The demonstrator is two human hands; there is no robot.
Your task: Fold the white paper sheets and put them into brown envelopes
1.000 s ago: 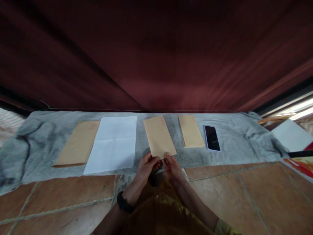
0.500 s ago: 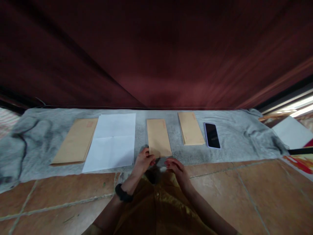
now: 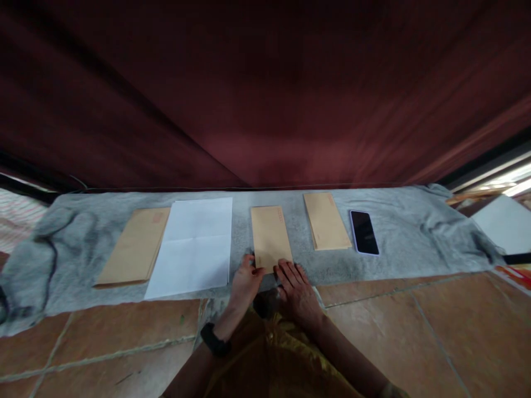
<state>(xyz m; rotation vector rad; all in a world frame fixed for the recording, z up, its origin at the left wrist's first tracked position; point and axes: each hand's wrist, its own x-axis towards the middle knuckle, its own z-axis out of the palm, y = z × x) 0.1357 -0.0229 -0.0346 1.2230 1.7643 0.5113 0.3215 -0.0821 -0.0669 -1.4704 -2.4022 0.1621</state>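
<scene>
A brown envelope (image 3: 270, 235) lies flat on the grey cloth in front of me. My left hand (image 3: 245, 282) pinches its near left corner, with the thumb on top. Flat across the near right corner rest the fingers of my right hand (image 3: 296, 287), pressing down and stretched out. To the left are white sheets (image 3: 194, 243) with fold creases, partly overlapping a stack of larger brown envelopes (image 3: 135, 246). On the right is a small stack of brown envelopes (image 3: 327, 221), and beside it a phone (image 3: 364, 232) with a dark screen.
The grey cloth (image 3: 415, 237) covers a long narrow surface. Behind it hangs a dark red curtain (image 3: 265, 121). Orange floor tiles (image 3: 373, 326) show below the front edge. A white board or sheet (image 3: 504, 224) sits at the far right.
My right hand has come forward and laid its fingers on the envelope's near right corner. My left hand stays at the near left corner. The view has shifted slightly.
</scene>
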